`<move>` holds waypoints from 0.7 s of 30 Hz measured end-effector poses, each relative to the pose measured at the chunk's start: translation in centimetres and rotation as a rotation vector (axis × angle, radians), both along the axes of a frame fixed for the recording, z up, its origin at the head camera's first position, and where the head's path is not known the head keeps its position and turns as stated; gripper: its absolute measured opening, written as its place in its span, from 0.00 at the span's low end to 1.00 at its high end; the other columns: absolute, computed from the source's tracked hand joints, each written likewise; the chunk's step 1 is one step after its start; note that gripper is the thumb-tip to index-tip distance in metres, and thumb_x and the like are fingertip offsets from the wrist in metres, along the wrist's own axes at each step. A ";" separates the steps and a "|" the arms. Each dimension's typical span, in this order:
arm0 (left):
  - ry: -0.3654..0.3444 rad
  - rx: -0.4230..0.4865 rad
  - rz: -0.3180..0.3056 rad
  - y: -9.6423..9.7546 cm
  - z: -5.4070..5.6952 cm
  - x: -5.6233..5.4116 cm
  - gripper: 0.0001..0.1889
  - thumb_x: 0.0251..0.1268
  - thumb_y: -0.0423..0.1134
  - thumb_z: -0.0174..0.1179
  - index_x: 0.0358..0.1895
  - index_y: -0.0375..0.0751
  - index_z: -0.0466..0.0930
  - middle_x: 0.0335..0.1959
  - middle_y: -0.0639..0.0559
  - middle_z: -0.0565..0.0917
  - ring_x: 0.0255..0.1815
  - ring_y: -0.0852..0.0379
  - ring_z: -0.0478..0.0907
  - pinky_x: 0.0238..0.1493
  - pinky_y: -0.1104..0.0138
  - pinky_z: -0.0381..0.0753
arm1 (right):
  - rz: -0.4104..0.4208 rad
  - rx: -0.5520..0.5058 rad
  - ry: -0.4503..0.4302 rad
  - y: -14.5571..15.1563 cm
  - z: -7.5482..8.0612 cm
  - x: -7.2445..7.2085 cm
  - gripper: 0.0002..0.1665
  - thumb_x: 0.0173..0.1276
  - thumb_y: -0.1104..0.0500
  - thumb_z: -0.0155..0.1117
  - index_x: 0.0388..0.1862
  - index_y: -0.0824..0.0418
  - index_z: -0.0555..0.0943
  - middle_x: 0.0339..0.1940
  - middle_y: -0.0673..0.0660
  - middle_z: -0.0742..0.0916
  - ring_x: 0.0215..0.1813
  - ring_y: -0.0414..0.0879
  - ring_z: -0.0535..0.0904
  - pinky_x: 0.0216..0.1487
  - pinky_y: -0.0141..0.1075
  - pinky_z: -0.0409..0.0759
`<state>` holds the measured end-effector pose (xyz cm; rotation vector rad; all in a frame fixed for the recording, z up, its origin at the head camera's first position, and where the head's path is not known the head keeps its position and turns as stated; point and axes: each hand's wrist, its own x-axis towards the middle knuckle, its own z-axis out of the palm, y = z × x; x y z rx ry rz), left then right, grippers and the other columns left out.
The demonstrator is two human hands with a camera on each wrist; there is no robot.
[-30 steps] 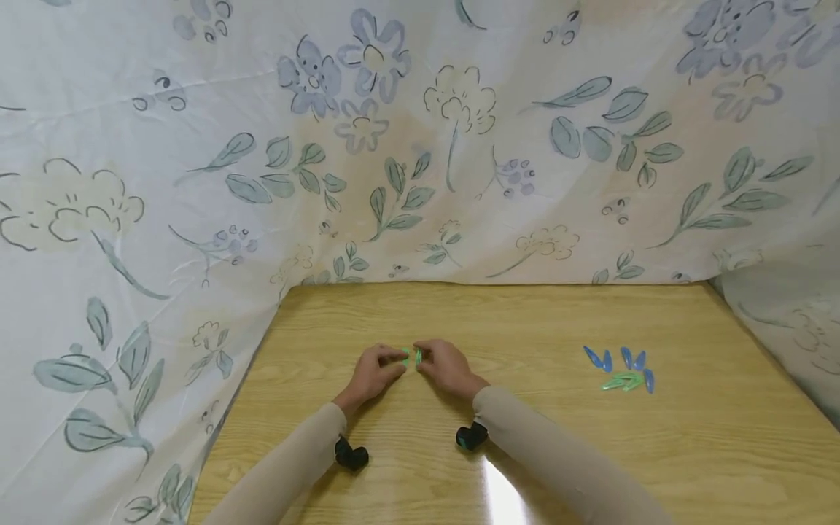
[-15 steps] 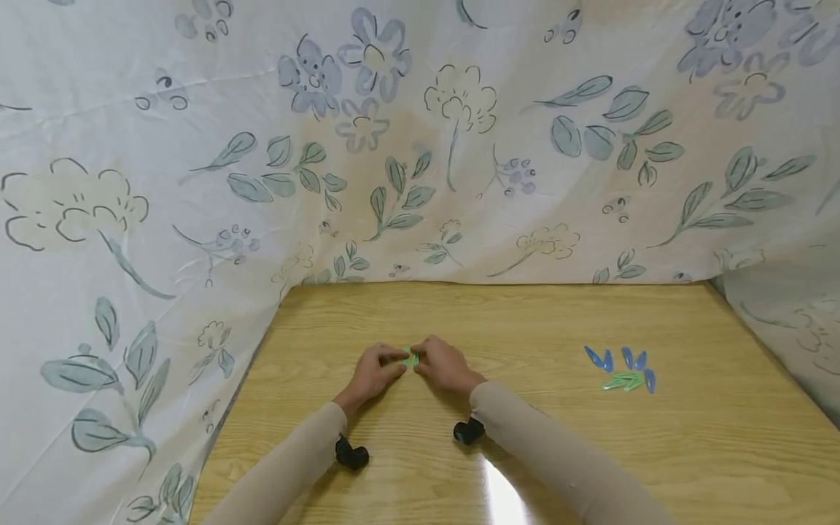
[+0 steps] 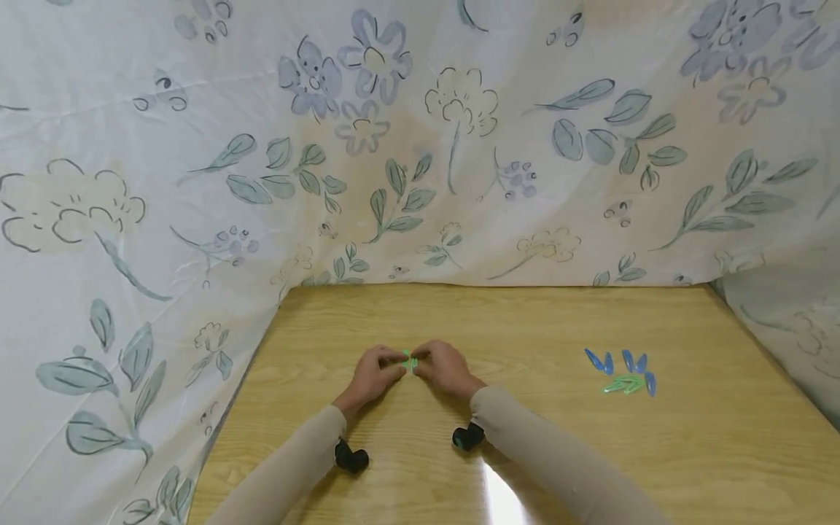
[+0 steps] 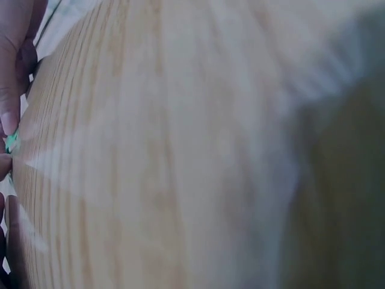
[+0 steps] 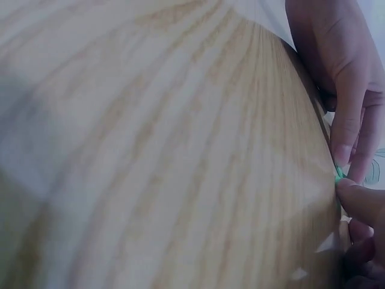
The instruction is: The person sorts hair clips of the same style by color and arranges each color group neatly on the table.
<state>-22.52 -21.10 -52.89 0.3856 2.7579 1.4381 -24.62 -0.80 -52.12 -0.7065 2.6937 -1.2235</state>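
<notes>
Near the middle of the table, my left hand (image 3: pixel 374 378) and right hand (image 3: pixel 448 370) face each other, fingertips almost meeting. Thumb and fingers of the left pinch a small green piece, which looks like a snap hair clip (image 3: pixel 406 354). Another slim green hair clip (image 3: pixel 415 364) sits between the right hand's thumb and fingertips. Fingers cover most of both clips. In the left wrist view, a bit of green clip (image 4: pixel 11 141) shows between fingertips at the left edge. The right wrist view has a green clip (image 5: pixel 339 174) at the thumb tip.
On the right of the wooden table (image 3: pixel 525 452) lie several slim blue teardrop-shaped clips (image 3: pixel 594 359) around a small cluster of green clips (image 3: pixel 623 384). A floral cloth (image 3: pixel 420 182) hangs along the back and sides. Each wrist carries a black camera mount (image 3: pixel 351 457).
The right hand has shifted slightly left, bringing its green clip closer to the one in the left hand. The left hand has hardly moved, and the clips on the right lie as before.
</notes>
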 end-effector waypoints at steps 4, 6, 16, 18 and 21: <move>0.000 0.003 -0.005 -0.1 -0.1 0.2 0.10 0.64 0.33 0.67 0.47 0.40 0.89 0.46 0.49 0.82 0.50 0.47 0.74 0.51 0.53 0.72 | 0.006 -0.006 -0.042 0.0 0.1 0.2 0.16 0.66 0.59 0.72 0.53 0.58 0.87 0.51 0.54 0.87 0.55 0.53 0.80 0.53 0.51 0.78; -0.006 0.004 -0.011 -0.1 -0.2 0.2 0.10 0.64 0.33 0.67 0.48 0.40 0.89 0.46 0.49 0.82 0.50 0.47 0.74 0.50 0.54 0.72 | 0.006 -0.001 -0.050 0.0 0.2 0.3 0.17 0.66 0.59 0.72 0.53 0.58 0.87 0.51 0.54 0.86 0.55 0.53 0.80 0.52 0.51 0.79; 0.004 -0.017 -0.018 -0.3 0.0 0.1 0.10 0.65 0.34 0.67 0.48 0.40 0.88 0.47 0.49 0.81 0.51 0.47 0.74 0.52 0.53 0.73 | 0.024 -0.024 -0.048 0.0 0.7 0.4 0.18 0.67 0.61 0.71 0.55 0.61 0.86 0.53 0.56 0.87 0.60 0.57 0.78 0.59 0.55 0.75; 0.007 -0.017 -0.017 -0.3 0.0 0.1 0.10 0.66 0.34 0.67 0.49 0.40 0.88 0.47 0.49 0.81 0.51 0.48 0.74 0.51 0.53 0.73 | 0.030 -0.049 -0.052 0.1 0.5 0.4 0.18 0.67 0.60 0.71 0.56 0.62 0.85 0.54 0.57 0.86 0.61 0.58 0.77 0.61 0.56 0.74; 0.014 -0.011 -0.009 -0.3 -0.2 0.2 0.10 0.65 0.34 0.67 0.48 0.40 0.88 0.46 0.49 0.81 0.50 0.47 0.74 0.51 0.53 0.73 | 0.041 -0.120 -0.066 0.5 0.3 0.4 0.20 0.67 0.61 0.71 0.57 0.64 0.84 0.56 0.59 0.85 0.63 0.58 0.76 0.63 0.55 0.72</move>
